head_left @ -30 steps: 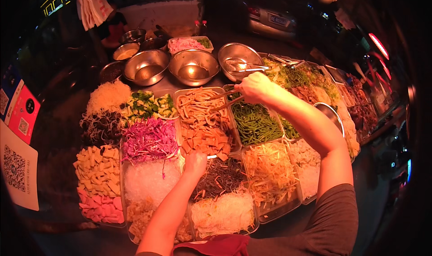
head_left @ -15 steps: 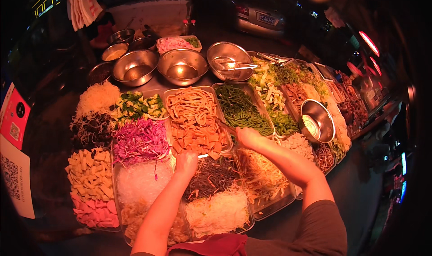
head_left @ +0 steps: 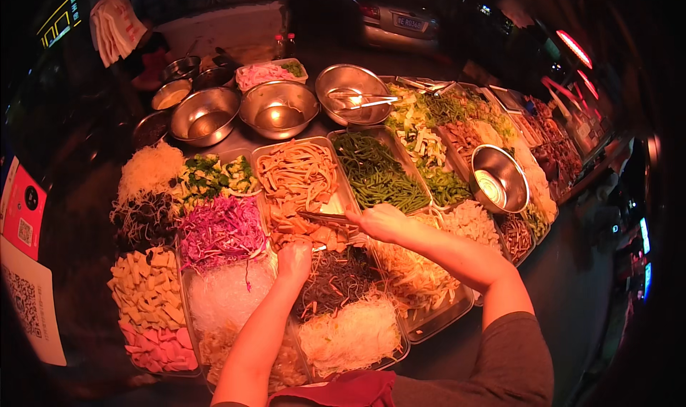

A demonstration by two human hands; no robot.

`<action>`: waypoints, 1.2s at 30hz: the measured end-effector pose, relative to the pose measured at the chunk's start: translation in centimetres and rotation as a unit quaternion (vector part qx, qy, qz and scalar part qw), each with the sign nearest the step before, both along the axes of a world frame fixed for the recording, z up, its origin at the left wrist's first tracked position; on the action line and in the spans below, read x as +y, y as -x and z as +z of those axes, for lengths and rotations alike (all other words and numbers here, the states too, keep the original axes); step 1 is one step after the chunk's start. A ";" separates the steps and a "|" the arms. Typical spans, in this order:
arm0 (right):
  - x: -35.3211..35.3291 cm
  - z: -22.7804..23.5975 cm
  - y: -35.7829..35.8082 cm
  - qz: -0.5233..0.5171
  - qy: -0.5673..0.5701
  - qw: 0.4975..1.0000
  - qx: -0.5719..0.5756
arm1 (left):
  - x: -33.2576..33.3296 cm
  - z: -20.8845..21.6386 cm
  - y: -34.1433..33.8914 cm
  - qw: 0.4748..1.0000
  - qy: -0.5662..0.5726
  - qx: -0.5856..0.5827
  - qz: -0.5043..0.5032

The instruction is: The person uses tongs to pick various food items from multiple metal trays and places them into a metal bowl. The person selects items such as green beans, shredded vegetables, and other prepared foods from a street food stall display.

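A clear tray (head_left: 346,182) in the middle holds long tan strips (head_left: 296,170) at its far end and flat brown pieces (head_left: 291,225) nearer me. My right hand (head_left: 382,223) is closed round the handle end of metal tongs (head_left: 323,217), which reach leftward over the brown pieces. Beside the tongs a bright bare patch of tray floor shows. At the tray's near left corner my left hand (head_left: 294,260) is closed in a fist against the brown pieces. Its fingertips are turned away, so what they grip is hidden.
Trays of green beans (head_left: 371,171), shredded purple cabbage (head_left: 221,232), clear noodles (head_left: 227,293), dark strands (head_left: 339,280) and pale shreds (head_left: 350,339) crowd round. Steel bowls (head_left: 279,110) line the back, one holding other tongs (head_left: 375,102). Another bowl (head_left: 499,180) rests on trays at right.
My right hand has swung the tongs left, from the tray's right edge to over the brown pieces. These have shifted, baring some tray floor. My left hand stays near the same corner.
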State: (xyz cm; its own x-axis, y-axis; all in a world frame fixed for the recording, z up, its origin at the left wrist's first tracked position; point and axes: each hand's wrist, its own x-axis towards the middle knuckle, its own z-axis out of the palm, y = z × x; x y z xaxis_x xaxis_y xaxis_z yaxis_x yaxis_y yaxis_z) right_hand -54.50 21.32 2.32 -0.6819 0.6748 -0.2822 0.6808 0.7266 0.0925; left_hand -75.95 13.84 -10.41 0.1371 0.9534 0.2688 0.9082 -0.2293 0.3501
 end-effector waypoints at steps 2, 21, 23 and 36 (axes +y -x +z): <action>0.5 1.9 0.5 0.018 -0.046 0.998 -0.046 | 0.2 0.1 -0.2 1.000 -0.001 0.006 0.004; 0.4 7.7 -5.1 0.085 -0.011 0.987 -0.139 | -0.6 -0.2 -1.1 0.997 -0.043 0.047 0.032; 1.0 6.8 -5.3 0.098 -0.001 0.990 -0.106 | -0.8 -0.3 -1.1 0.997 -0.049 0.049 0.018; 0.9 9.3 -6.1 0.005 -0.007 0.992 -0.130 | -1.2 1.0 -0.1 0.998 0.057 0.027 -0.009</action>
